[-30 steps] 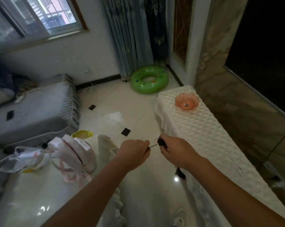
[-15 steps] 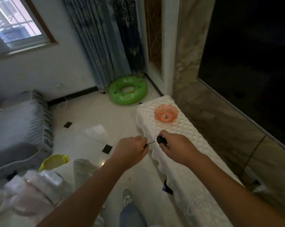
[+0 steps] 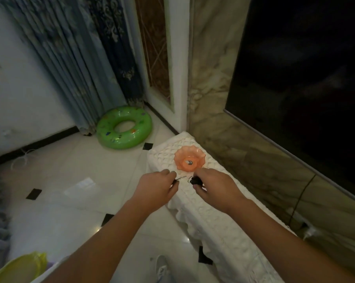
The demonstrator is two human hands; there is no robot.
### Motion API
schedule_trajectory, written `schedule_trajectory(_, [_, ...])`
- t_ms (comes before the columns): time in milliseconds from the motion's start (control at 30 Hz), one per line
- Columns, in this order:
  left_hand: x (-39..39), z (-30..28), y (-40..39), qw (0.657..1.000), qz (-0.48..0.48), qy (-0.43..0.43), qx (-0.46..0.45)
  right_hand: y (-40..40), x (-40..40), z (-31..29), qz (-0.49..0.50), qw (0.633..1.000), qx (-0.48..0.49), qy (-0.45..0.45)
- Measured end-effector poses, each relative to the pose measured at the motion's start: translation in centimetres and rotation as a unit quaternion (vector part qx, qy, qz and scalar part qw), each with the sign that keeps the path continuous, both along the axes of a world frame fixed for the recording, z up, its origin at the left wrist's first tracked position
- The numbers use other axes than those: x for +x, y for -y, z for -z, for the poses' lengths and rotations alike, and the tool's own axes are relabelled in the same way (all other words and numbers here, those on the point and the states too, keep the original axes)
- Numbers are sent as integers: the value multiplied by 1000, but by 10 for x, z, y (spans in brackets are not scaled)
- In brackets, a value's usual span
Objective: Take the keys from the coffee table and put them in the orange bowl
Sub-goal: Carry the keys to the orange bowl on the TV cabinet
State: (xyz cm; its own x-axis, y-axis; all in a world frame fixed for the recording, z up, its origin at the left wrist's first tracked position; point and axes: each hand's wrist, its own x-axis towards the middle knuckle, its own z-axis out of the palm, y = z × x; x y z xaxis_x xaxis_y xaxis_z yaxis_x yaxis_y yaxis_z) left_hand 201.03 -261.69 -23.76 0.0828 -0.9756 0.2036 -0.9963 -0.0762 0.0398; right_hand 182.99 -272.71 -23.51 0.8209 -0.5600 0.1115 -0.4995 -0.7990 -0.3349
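Note:
The orange scalloped bowl (image 3: 189, 158) stands on a long cabinet draped in white quilted cloth (image 3: 217, 219), near its far end. A small metal object lies at the bowl's centre. My left hand (image 3: 156, 187) pinches a thin silver key (image 3: 181, 178) whose tip points right. My right hand (image 3: 214, 185) grips the black key fob with its ring (image 3: 195, 181). Both hands hover just in front of the bowl, a little short of its near rim.
A green inflatable swim ring (image 3: 124, 127) lies on the tiled floor by blue curtains (image 3: 74, 58). A dark screen (image 3: 307, 78) fills the marble wall to the right. A yellow-green bowl (image 3: 19, 268) sits at bottom left. A white shoe (image 3: 162, 266) shows below.
I have walked away from the coffee table toward the cloth-covered cabinet. The orange bowl is now much closer, and both hands have carried the keys up to just before it.

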Motion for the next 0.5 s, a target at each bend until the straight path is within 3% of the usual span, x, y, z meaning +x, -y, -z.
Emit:
schedule_trajectory(233, [80, 10, 16, 998, 36, -30, 47, 5, 78, 4, 22, 999, 14, -24])
schedule_trajectory(500, [115, 29, 43, 994, 26, -67, 85, 37, 112, 18, 55, 996, 60, -42])
